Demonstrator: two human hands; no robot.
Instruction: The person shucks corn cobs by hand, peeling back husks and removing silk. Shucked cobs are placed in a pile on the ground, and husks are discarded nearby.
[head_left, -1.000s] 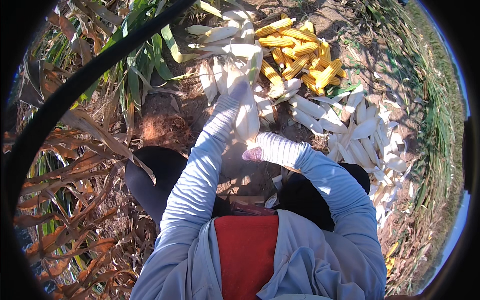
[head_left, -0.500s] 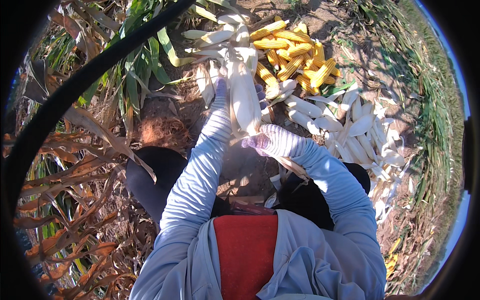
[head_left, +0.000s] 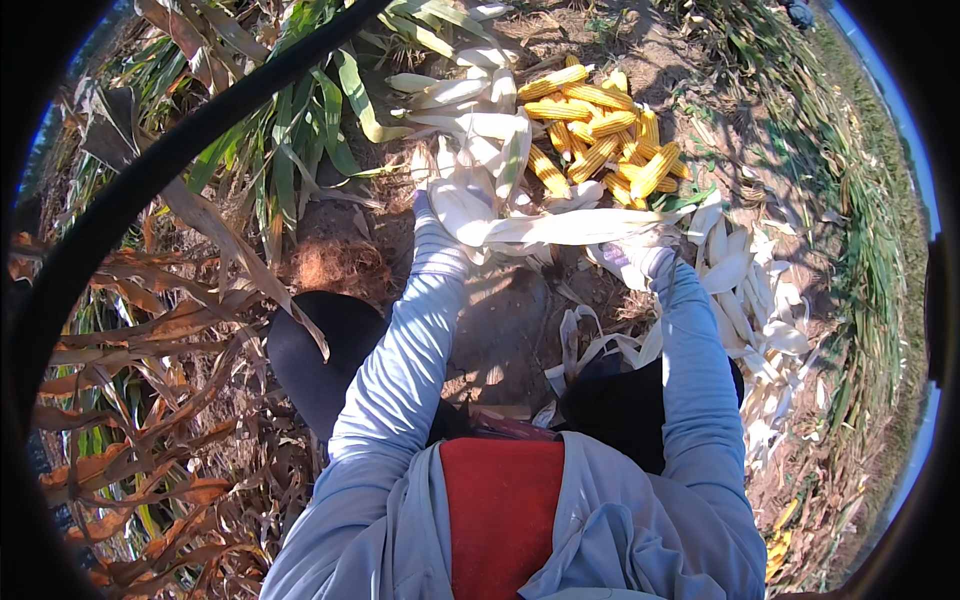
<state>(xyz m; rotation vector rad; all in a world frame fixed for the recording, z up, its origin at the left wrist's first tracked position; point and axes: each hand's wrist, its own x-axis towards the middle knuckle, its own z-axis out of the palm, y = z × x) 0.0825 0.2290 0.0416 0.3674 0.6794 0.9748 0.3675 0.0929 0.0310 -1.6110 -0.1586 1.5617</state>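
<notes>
My left hand, in a striped knit glove, is closed around a pale ear of corn in its husk. A long strip of cream husk stretches from that ear across to the right. My right hand, gloved too, is closed on the far end of this strip; its fingers are partly hidden by the husk. Just beyond the hands, unhusked ears lie at the upper left. Bare yellow corn cobs are heaped to the right of them.
Loose pale husks are piled to the right of my right arm. Green leaves and dry brown leaves stand at the left. Reddish corn silk lies by my left knee. A dark curved bar crosses the upper left.
My right hand has moved right and slightly up, drawing a husk strip sideways from the ear. The ear in my left hand has tipped from upright in view. Husk pieces now lie near my right knee.
</notes>
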